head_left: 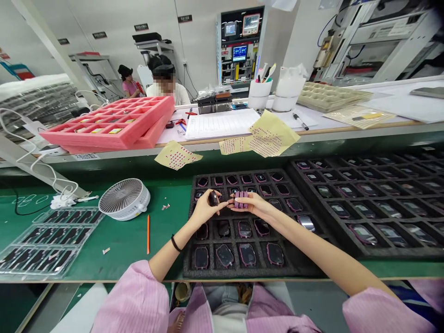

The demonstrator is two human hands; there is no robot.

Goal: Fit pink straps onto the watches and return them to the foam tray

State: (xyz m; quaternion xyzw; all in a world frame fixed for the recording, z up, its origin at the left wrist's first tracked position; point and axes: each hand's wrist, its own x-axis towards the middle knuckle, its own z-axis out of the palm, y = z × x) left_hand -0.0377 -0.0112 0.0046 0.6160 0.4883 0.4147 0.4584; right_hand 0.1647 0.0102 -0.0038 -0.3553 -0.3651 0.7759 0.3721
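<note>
Both hands meet above a black foam tray (232,273) whose compartments hold watch-like devices with dark screens and pinkish frames. My left hand (207,207) is closed on a dark device (212,199), its fingertips close to the other hand. Several purple-framed pieces (241,200), lined up side by side, are gripped in my right hand (255,203). Between the two hands the fingertips nearly touch, and small details there cannot be made out. Beneath the forearms, more devices sit in the tray's front rows.
A second foam tray (364,252) lies at the right. On the left are a white fan (125,199), an orange stick (148,234) and clear plastic trays (52,240). Pink foam trays (114,125) and yellow sticker sheets (274,134) occupy the shelf. Two people sit beyond.
</note>
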